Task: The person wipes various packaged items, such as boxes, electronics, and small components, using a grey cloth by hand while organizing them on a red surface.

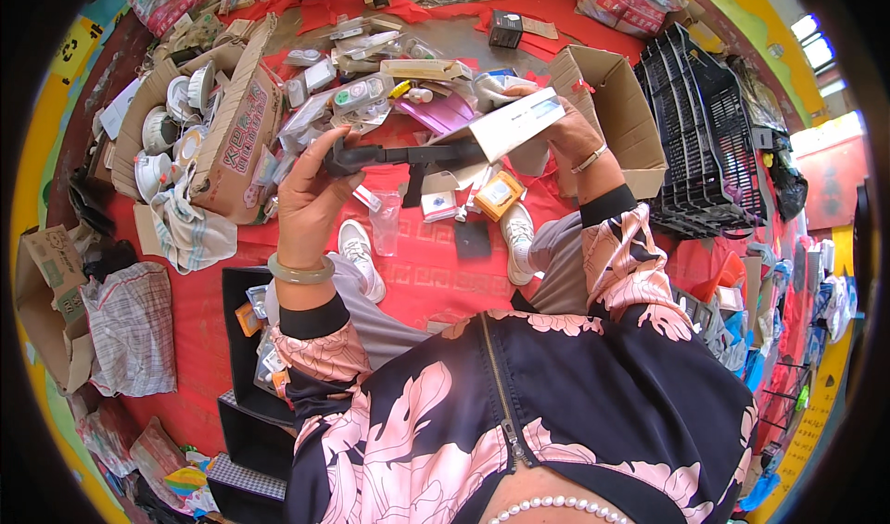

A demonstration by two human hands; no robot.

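Black device (399, 155) lies crosswise; your left hand (309, 185) grasps its left end, your right hand (572, 133) a white box (519, 125).

The red patterned floor covering (422, 278) — on it, heaped packages (363, 90), an open carton (623, 107), a black crate (700, 139).

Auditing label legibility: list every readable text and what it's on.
Lamp carton: large red print, legible in part; wording not copied.
Held white box: print too small to read.
Black box: light print, too small.
Yellow wall, lower right: dark marks, too blurred.
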